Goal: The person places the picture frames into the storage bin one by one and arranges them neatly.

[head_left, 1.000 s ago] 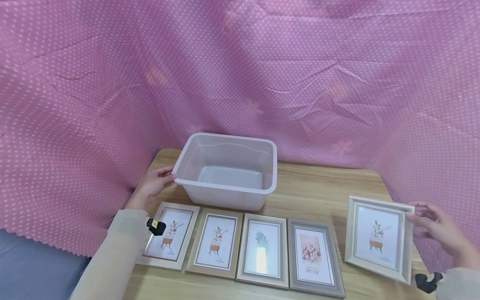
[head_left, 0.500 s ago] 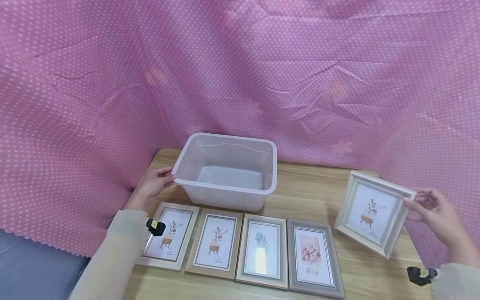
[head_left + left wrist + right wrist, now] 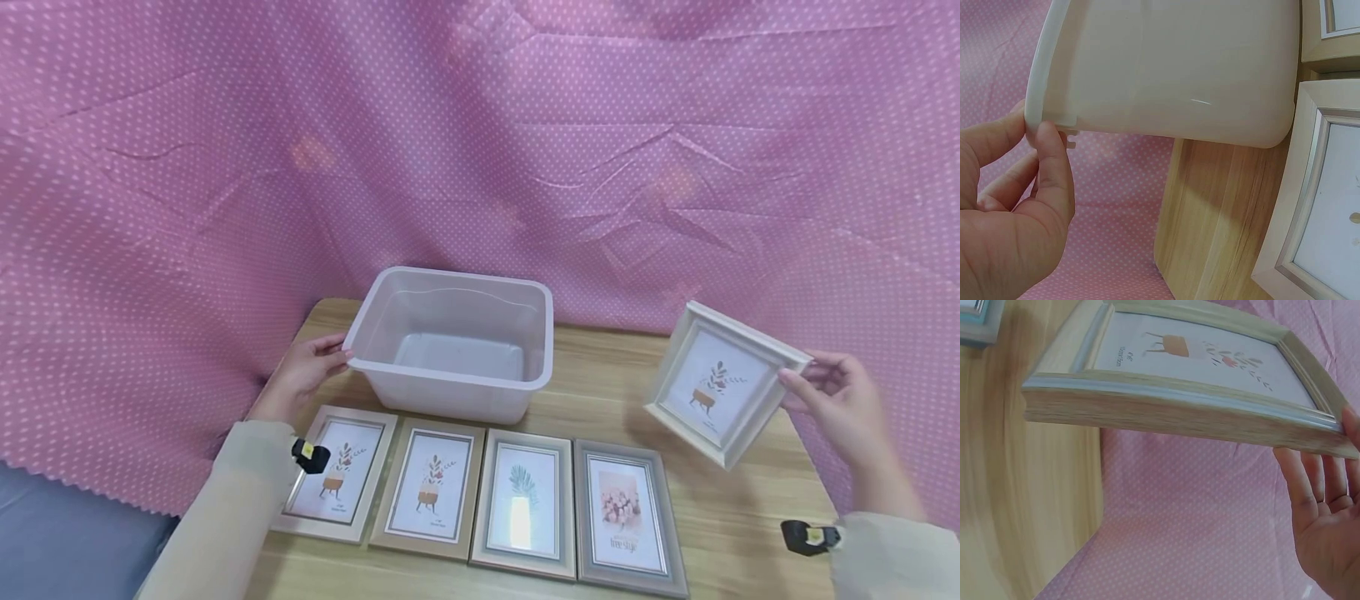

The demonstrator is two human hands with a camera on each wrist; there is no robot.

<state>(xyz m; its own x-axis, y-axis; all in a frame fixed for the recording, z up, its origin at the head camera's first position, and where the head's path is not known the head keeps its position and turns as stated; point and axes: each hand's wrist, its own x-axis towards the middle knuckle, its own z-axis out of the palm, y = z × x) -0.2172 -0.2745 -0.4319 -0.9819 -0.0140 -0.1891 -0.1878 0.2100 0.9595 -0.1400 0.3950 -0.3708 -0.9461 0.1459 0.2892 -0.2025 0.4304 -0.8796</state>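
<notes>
My right hand (image 3: pixel 843 408) pinches the right edge of a cream picture frame (image 3: pixel 720 383) with a potted-plant print, held tilted above the table's right side. In the right wrist view the thumb lies on the front of the frame (image 3: pixel 1191 403) and the fingers (image 3: pixel 1300 481) sit behind it. At the left, my left hand (image 3: pixel 303 375) grips the rim corner of a pale plastic bin (image 3: pixel 450 396), which stands upright with nothing in it. The left wrist view shows thumb and fingers on either side of the bin's rim (image 3: pixel 1038 81).
In front of the bin several picture frames lie face up in a row: a whitish one (image 3: pixel 341 475), a tan one (image 3: pixel 429 487), a champagne one (image 3: pixel 523 500) and a grey-brown one (image 3: pixel 630 517). The wooden table (image 3: pixel 607 358) meets a pink dotted cloth (image 3: pixel 480 150) behind.
My right hand has lifted the cream picture frame up and to the left, tilting it further. The left hand and the bin stay where they were.
</notes>
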